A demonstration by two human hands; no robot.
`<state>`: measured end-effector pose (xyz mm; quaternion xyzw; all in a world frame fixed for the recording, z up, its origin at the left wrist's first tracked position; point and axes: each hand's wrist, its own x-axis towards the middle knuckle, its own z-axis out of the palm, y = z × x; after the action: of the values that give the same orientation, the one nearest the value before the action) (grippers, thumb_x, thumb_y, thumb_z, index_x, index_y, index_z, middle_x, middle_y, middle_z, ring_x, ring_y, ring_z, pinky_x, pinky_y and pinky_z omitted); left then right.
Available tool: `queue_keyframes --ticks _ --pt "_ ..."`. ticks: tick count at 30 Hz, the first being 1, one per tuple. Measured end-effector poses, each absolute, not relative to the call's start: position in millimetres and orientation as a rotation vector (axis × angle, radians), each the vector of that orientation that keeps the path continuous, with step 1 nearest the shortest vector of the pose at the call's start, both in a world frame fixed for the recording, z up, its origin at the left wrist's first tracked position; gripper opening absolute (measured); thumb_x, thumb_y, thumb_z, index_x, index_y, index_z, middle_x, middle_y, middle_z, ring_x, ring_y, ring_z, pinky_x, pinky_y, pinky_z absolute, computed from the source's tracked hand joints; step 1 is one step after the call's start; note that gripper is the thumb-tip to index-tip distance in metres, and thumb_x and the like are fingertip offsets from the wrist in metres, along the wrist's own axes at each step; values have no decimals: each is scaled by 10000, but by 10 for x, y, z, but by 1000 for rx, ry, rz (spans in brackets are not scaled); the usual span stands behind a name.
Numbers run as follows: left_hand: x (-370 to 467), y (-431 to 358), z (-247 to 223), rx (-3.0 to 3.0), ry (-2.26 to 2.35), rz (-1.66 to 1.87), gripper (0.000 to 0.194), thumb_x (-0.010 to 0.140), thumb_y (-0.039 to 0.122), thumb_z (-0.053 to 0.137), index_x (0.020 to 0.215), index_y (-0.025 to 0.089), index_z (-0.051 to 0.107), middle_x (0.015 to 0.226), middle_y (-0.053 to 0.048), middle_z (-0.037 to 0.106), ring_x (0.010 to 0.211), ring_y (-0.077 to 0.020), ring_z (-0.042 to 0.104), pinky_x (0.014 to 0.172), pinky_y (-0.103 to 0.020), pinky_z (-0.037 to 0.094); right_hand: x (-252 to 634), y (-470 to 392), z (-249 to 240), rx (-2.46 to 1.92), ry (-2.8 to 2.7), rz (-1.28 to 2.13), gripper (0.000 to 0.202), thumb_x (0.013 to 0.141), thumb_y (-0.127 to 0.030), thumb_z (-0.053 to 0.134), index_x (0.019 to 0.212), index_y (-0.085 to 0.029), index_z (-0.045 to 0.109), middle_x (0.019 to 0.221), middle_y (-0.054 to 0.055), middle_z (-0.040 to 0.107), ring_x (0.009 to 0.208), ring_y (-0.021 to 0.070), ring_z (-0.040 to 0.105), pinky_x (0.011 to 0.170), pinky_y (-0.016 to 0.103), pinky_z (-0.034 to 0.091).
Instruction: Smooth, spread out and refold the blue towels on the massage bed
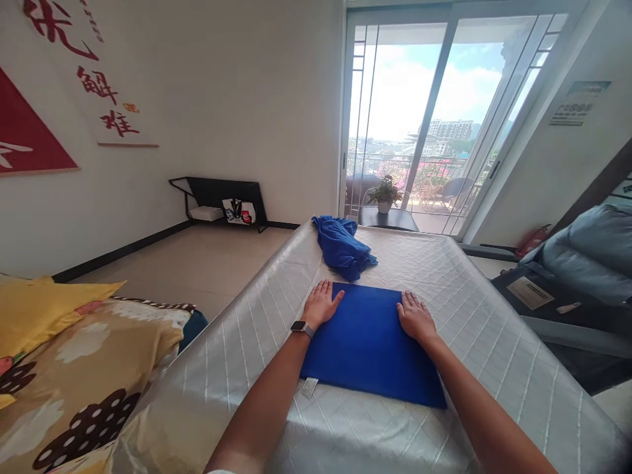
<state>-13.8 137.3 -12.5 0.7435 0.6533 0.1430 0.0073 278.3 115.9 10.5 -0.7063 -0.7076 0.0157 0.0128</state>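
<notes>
I see both palms pressed flat on a smooth, rectangular folded blue cloth — left hand at its far left corner, right hand at the right edge, fingers spread, gripping nothing. It lies on a quilted silvery mattress; a crumpled blue cloth sits beyond — sliding glass doors behind.
</notes>
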Motion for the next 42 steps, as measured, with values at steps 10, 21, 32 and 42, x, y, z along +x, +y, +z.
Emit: queue_keyframes --ticks 10,21,32,42 --pt "-116 1350 -94 2335 2084 458 785 1004 599 150 1503 27 350 1562 -180 342 1472 -284 263 1211 -430 172 2759 760 58 -2155 -2252 22 636 1011 -387 150 1556 -65 213 1630 73 187 1502 216 149 1213 396 132" --pt "790 676 352 2750 1219 538 656 1038 552 132 1517 165 358 1579 -67 347 1476 -159 251 1211 -338 208 2763 740 1 -2094 -2181 86 642 1007 -388 166 1556 -59 209 1629 88 183 1505 224 130 1214 408 111" --pt "1212 830 -69 2674 1492 340 720 1026 568 112 1534 94 303 1595 -135 281 1495 -231 189 1218 -427 183 2779 739 -9 -2057 -2176 130 631 1003 -370 176 1555 -67 218 1630 87 179 1506 217 127 1211 415 108" --pt "-170 854 -157 2420 1995 225 822 994 644 108 1544 52 257 1603 -162 225 1491 -269 191 1212 -443 176 2764 760 1 -2085 -2138 185 636 1001 -374 168 1558 -68 206 1633 78 176 1507 207 117 1214 399 71"
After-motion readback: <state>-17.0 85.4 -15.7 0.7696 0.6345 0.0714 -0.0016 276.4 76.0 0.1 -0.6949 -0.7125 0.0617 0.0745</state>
